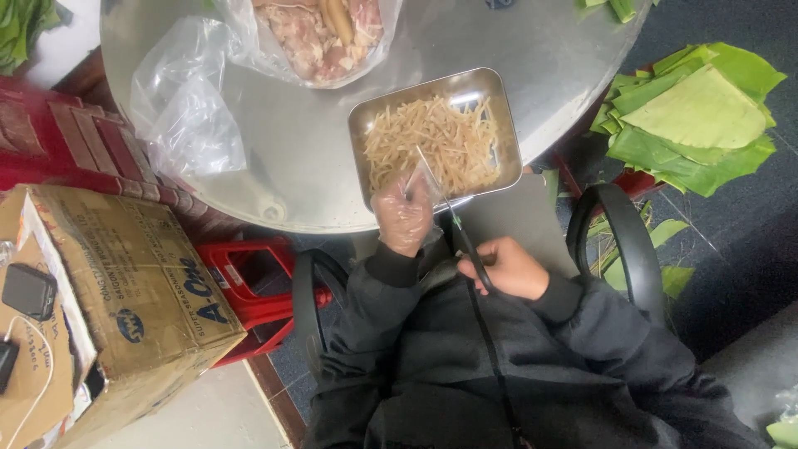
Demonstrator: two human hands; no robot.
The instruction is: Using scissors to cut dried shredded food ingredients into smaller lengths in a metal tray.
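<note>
You have two hands at the near edge of the round metal table. Your left hand, in a thin clear plastic glove, is raised just over the near rim of the tray, fingers pinched around a pale strip that is too thin to make out clearly. Your right hand is bare and clenched around the dark handles of one pair of scissors, whose slim blades angle up over the tray's near edge.

One rectangular steel tray with rounded corners sits at the table's near right edge, partly overhanging it. It holds a loose heap of pale, thin shredded strips, dry-looking and straw-coloured.

Two clear plastic bags lie further in: one crumpled empty bag toward the left edge, and one open bag of pinkish raw meat pieces at the far edge.

Off the table, one stack of flat green leaves lies to your right, and one brown cardboard box to your left beside a red plastic stool.
</note>
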